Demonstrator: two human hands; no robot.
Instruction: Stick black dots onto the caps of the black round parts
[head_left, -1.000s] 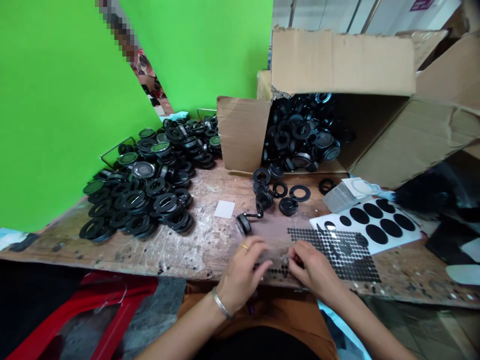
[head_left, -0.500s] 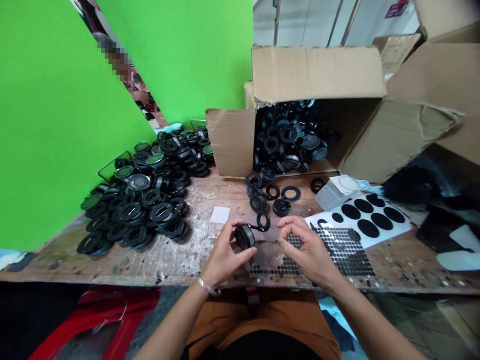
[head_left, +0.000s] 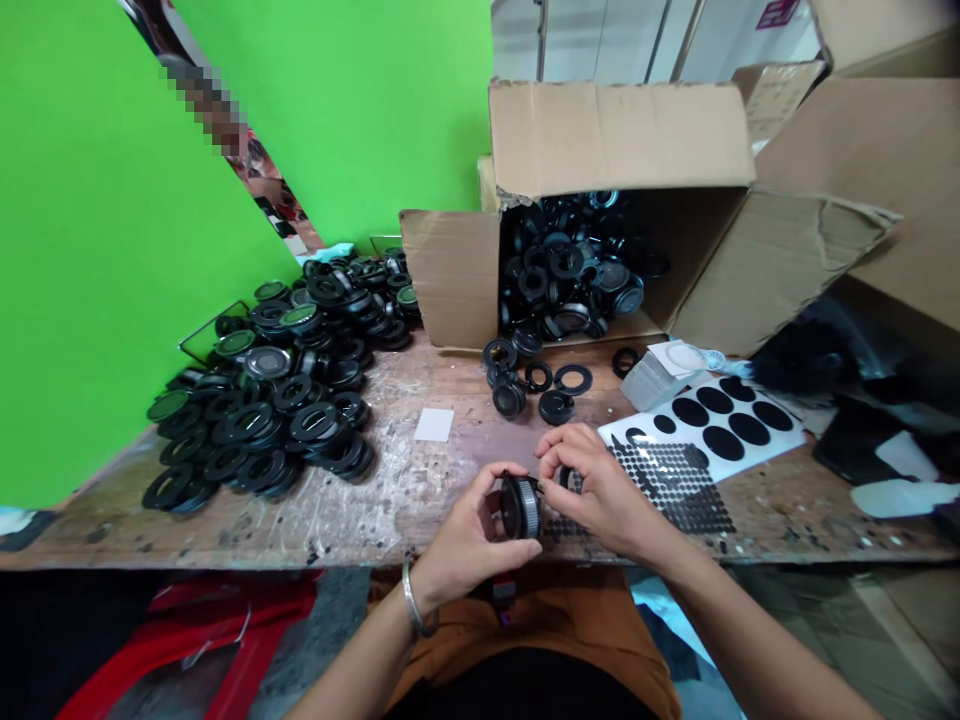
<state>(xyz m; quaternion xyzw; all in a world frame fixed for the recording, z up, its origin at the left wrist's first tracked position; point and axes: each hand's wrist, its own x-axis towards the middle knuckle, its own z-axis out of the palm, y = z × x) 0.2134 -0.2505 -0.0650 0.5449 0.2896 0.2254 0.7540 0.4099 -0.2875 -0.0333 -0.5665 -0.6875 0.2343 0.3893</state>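
Note:
My left hand (head_left: 480,535) is closed around the rim of a black round holder (head_left: 520,507) with a ribbed grey edge, its flat side tilted up on edge. From its top a short hinge arm reaches right toward a black ring, mostly hidden behind my right hand (head_left: 589,487). The right fingers are pinched together at the hinge, holding what looks like a tiny black dot sticker; the fingertips cover most of it. Beneath and beside this hand lies a clear sheet of small black dot stickers (head_left: 682,488).
A big heap of similar black holders (head_left: 255,425) fills the left. A cardboard box (head_left: 622,135) lies on its side at the back, full of more. Loose rings and holders (head_left: 555,407) sit before it. A white sheet with black discs (head_left: 709,440) and a white card (head_left: 433,425) lie on the table.
My left hand has brought the holder nearer and to the right, turning it. The right fingers, apart from it before with a tiny black dot, now meet its hinge. The view has shifted slightly.

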